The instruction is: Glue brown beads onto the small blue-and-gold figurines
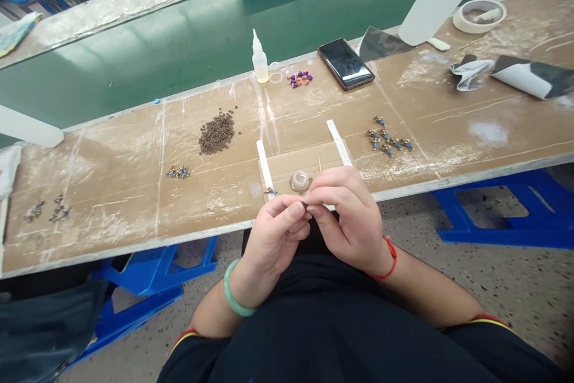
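Together, left hand (278,233) and right hand (352,215) pinch a tiny dark piece (305,204) between their fingers (329,195), just below frame centre; brown discs (217,134) lie heaped left of centre.

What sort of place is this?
Possibly a workshop for small handwork: a long worktable with a heap of brown discs, a dropper bottle, and blue stools alongside.

on the table (116,186), the heap of discs (216,135) lay left of the bottle (260,66); the phone (346,64) lay right of it, the tape roll (470,27) farther right. nearer, the dish (299,181) sat on the cardboard (291,161).
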Demonstrator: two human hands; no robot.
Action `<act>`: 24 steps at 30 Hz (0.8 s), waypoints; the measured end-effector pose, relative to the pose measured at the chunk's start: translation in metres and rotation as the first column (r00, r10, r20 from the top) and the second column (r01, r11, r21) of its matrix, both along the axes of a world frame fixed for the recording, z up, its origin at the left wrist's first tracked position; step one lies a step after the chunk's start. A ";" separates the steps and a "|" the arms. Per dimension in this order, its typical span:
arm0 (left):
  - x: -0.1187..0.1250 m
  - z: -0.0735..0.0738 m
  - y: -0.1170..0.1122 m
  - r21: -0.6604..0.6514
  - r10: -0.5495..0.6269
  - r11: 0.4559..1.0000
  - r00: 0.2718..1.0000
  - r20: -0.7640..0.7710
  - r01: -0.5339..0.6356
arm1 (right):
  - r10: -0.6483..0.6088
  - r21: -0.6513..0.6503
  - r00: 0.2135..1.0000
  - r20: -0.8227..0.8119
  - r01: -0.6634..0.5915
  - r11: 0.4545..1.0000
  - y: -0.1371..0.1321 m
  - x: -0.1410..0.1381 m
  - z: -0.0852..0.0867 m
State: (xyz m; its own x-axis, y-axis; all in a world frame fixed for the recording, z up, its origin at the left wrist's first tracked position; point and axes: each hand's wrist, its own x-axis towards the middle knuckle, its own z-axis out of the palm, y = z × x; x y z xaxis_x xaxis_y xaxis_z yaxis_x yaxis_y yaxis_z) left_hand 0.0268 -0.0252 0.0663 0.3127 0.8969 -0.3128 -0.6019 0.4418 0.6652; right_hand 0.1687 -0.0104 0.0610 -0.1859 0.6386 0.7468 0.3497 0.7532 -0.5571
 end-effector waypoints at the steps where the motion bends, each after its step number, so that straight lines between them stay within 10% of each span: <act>1: 0.000 -0.001 0.000 0.005 -0.007 1.000 1.000 0.001 0.006 | 0.010 0.000 1.000 -0.001 -0.010 1.000 0.000 0.000 0.000; 24: 0.003 -0.015 0.005 0.252 -0.066 0.967 0.985 0.160 0.024 | 0.162 -0.009 0.986 -0.050 -0.163 0.987 -0.004 -0.005 0.009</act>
State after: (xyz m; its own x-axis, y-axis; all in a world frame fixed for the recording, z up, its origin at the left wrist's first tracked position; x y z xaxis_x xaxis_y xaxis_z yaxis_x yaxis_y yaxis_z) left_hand 0.0295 -0.0205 0.0513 0.3830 0.9235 -0.0222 -0.6963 0.3044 0.6501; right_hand 0.1634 -0.0148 0.0698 -0.2515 0.6130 0.7490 0.1957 0.7901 -0.5809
